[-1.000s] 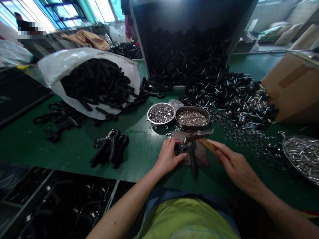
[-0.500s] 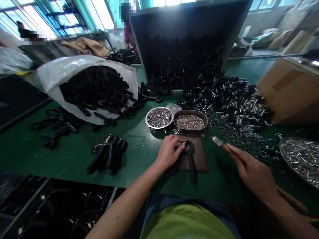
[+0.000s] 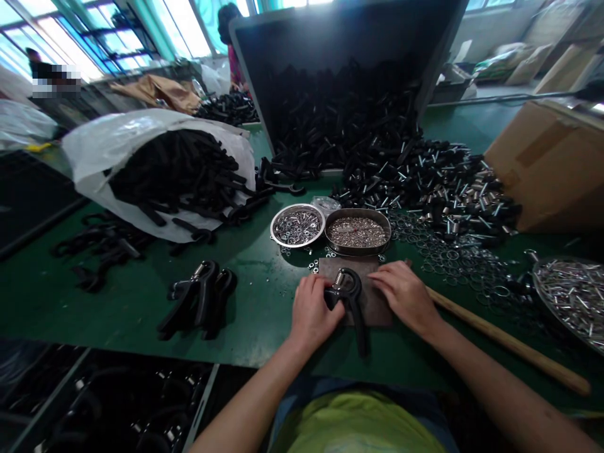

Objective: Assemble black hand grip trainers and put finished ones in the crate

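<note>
My left hand (image 3: 315, 309) is closed on a black spring clamp (image 3: 357, 308) with a metal coil spring near its curved jaw. The clamp lies over a brown square plate (image 3: 382, 311) on the green table. Just right of the clamp, above the plate, is my right hand (image 3: 409, 296), its fingers drawn together; anything small between the fingertips cannot be made out. A hammer lies beyond and beside that hand, its wooden handle (image 3: 509, 340) slanting toward the lower right and its head mostly hidden.
Behind the plate stand a round bowl of small metal parts (image 3: 298, 226) and an oval tin of rivet-like pieces (image 3: 357, 234). Assembled clamps (image 3: 201, 299) lie left. Farther out are a white sack (image 3: 89, 148), loose metal rings (image 3: 448, 255), a cardboard box (image 3: 542, 163) and a pin-filled bowl (image 3: 573, 296).
My right hand has let go of the hammer, which now lies on the table, and has moved left toward the clamp. My left hand has shifted its grip lower on the clamp.
</note>
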A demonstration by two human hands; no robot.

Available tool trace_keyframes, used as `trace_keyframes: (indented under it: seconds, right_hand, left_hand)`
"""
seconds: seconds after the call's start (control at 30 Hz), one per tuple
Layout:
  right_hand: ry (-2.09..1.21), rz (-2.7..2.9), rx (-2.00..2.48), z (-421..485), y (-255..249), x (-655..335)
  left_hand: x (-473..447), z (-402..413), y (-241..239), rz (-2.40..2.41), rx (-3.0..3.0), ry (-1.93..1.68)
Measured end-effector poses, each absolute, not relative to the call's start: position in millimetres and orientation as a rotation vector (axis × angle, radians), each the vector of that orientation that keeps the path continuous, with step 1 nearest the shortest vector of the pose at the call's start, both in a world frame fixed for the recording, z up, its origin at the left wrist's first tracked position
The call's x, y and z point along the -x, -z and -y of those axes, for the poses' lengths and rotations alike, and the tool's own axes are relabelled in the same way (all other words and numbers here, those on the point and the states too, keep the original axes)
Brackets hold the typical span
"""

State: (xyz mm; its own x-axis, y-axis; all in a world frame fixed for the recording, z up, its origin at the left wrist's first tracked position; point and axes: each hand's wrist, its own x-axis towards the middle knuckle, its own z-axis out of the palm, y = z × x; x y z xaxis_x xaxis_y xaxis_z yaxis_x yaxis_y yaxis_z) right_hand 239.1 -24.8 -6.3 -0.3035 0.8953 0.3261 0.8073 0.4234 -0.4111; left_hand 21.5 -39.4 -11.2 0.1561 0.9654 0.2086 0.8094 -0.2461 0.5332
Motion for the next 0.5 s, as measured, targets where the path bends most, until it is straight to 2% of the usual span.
trace_keyframes:
  seconds: [0.13,0.4,0.5]
  right_hand:
    - [-0.398,2.276,1.426,-1.1,8.9,-207.0]
    - [-0.364,2.376,1.418,-7.0,15.2,-205.7]
    - [-0.534,2.221,1.424,-4.2,7.2,-207.5]
  left_hand:
    - [-13.4,45.2,15.5,-1.772,-2.065,-0.834]
    - [-12.3,39.9,13.6,-1.772,-2.041,-0.745]
    - [-12.5,36.8,12.8,-1.746,-2.05,-0.707]
